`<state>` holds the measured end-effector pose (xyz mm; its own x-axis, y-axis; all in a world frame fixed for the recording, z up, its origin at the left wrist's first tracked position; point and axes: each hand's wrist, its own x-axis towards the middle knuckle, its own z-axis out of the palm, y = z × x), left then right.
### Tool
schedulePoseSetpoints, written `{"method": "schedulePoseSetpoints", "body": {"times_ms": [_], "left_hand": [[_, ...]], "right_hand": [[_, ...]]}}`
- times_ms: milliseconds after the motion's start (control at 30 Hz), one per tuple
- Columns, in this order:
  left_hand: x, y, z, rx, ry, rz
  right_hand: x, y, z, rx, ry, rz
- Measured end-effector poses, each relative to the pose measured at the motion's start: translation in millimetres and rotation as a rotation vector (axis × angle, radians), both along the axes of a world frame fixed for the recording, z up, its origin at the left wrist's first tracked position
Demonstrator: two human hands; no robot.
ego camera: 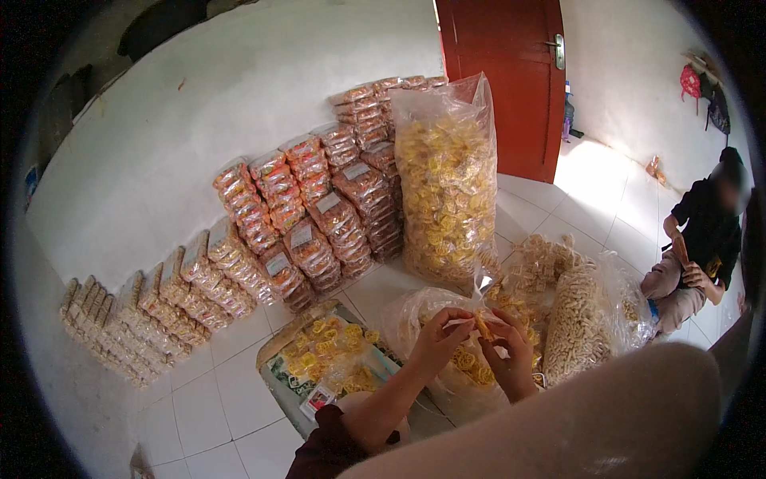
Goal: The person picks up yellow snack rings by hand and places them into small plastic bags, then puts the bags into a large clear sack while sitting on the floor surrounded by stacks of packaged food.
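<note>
In front of me, my left hand [444,335] and my right hand [512,354] pinch a small clear plastic bag [482,323] between their fingertips. Yellowish snack pieces show in its lower part, and its clear top sticks up above my fingers. Just beneath, a large open plastic sack [402,314] holds yellow wheel-shaped crackers [479,366], partly hidden by my hands. To the left stands a low table [281,395] bearing loose yellow crackers [320,347] and clear film. A small card or packet [317,400] with writing lies near its front edge.
A tall clear sack of yellow crackers [449,197] stands before the red door [502,84]. Stacked snack packs [311,245] line the wall. At right lie a bag of pale twisted snacks [577,323] and a seated person [700,239]. My raised leg [568,413] fills the lower right.
</note>
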<state>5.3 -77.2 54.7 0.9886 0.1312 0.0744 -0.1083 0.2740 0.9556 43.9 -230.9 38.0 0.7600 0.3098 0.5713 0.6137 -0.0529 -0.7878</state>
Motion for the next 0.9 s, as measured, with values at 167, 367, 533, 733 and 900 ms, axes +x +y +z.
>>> {"method": "schedulePoseSetpoints", "body": {"times_ms": [167,367,533,733,900], "left_hand": [[-2.1,6.3,5.3,0.022,0.051,0.015],[2.8,8.5,0.1,-0.003,0.043,0.027],[0.8,5.8,1.6,0.266,-0.101,0.120],[0.1,10.5,1.1,0.984,-0.429,0.315],[-4.5,12.0,2.5,0.971,-0.314,0.202]], "right_hand": [[-3.0,3.3,1.1,-0.125,-0.183,-0.045],[10.0,0.5,-11.2,-0.034,-0.125,0.082],[7.2,-3.7,-16.2,-0.064,-0.024,0.076],[2.2,1.9,-3.6,-0.144,0.014,0.021],[3.6,0.7,-6.3,-0.231,-0.142,0.000]]}}
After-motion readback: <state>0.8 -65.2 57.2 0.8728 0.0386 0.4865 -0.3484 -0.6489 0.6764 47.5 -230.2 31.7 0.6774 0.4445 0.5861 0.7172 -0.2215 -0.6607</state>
